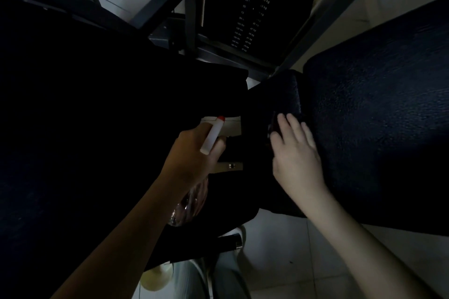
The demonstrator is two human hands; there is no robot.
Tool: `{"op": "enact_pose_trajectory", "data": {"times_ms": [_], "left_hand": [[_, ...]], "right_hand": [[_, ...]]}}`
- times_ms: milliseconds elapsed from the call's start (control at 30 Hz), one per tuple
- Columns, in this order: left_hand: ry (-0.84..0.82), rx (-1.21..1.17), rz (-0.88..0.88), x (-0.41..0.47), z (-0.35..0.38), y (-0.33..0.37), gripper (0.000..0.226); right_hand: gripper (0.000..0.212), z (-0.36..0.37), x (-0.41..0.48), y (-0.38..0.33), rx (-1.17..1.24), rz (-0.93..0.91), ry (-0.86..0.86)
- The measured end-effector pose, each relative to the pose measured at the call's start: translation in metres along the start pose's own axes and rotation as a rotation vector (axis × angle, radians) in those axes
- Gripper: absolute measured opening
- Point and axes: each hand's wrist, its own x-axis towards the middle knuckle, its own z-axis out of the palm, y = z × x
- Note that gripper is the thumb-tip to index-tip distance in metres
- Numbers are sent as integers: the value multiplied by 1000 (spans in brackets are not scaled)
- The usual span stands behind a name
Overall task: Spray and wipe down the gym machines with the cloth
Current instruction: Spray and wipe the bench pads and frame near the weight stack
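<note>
Now, the big padded seat [376, 128] of the gym machine fills the right side, dark and grainy, with the weight stack [252, 12] standing behind it at the top. A smaller pad [279, 94] sits just beside the seat's left edge, and pale floor tiles [279, 262] show below.

It is very dim down here, and that looks like the main danger: patches of the padding could easily be missed. Spray could also drift past the pads onto the tiles and leave them slick underfoot.

On to the smaller things. The spray bottle [212, 135] has a white head with a red tip pointing up and away, and its clear body hangs below the wrist. The left hand [194, 153] is wrapped round its neck, so the bottle is firmly held, well left of the seat.

The right hand [295, 150] lies flat, fingers straight and together, at the gap between the two pads. The cloth [273, 126] appears as a dark fold under those fingertips, pressed against the smaller pad, though it is hard to make out in this light. If the flat hand slides off it, the cloth could drop into the gap.
</note>
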Motion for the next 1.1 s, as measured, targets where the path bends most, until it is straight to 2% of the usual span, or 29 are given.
{"op": "enact_pose_trajectory", "data": {"times_ms": [100, 167, 267, 333, 367, 433, 500, 533, 633, 767, 833, 933, 1033, 1100], "left_hand": [[-25, 80, 56, 0, -1, 4, 48], [-45, 127, 76, 0, -3, 10, 45], [-81, 213, 142, 0, -3, 9, 46], [-65, 188, 114, 0, -2, 8, 44], [-50, 166, 97, -1, 0, 7, 45], [-28, 121, 33, -3, 1, 7, 45], [-8, 72, -43, -5, 3, 6, 36], [-4, 53, -62, -6, 3, 7, 30], [-5, 33, -52, -9, 3, 10, 26], [-1, 54, -46, -12, 0, 15, 41], [-7, 64, -52, -13, 1, 13, 34], [2, 76, -51, -15, 4, 12, 15], [-18, 101, -35, -15, 4, 12, 22], [-23, 112, -37, -16, 4, 10, 27]], "right_hand": [[37, 28, 17, -19, 42, -13, -135], [43, 50, 19, -34, 10, -91, -222], [51, 77, 8, -58, -41, -232, -513], [52, 80, -4, -63, -63, -190, -608], [48, 80, -10, -63, -44, -209, -565], [25, 73, -19, -58, 31, -188, -394], [21, 61, -34, -46, 108, -160, -282], [19, 50, -42, -40, 101, -146, -279], [24, 14, -66, -19, 53, -162, -121], [26, -10, -93, 8, 21, -114, 27], [28, -6, -97, 10, 3, -150, 81], [31, 14, -93, -2, -4, -184, 45], [37, 54, -89, -28, -14, -255, -87], [34, 79, -90, -44, 6, -326, -212]]}}
